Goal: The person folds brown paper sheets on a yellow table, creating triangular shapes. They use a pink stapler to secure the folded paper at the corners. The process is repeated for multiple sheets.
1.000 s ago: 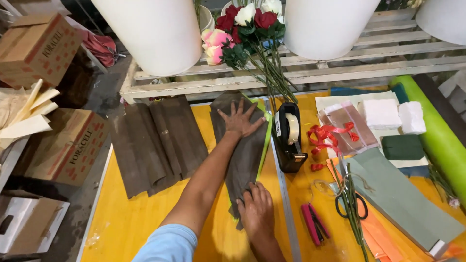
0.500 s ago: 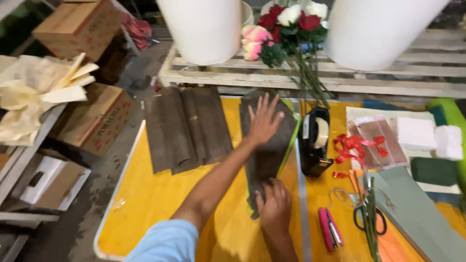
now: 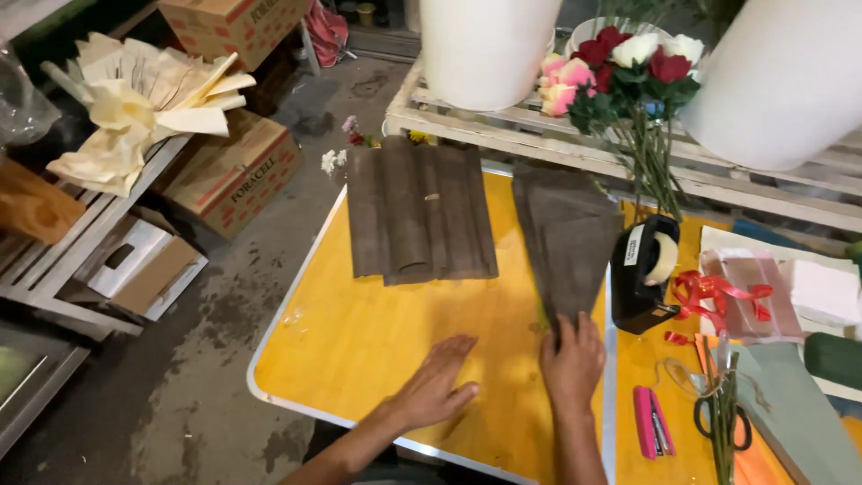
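Head view: right hand [image 3: 572, 359] pressed flat, fingers spread, on the folded brown paper's [image 3: 566, 238] near tip — its length ran away ahead; left hand [image 3: 437, 386] lay empty alongside.

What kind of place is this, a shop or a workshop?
Most likely a florist's workbench: a bunch of roses, dark wrapping paper under the right hand, plus red ribbon and a tape dispenser on the yellow table.

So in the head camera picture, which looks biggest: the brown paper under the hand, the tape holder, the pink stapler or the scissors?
1. Brown paper, under the right hand
2. Tape holder
3. Pink stapler and scissors look about alike, so I can't rank them.
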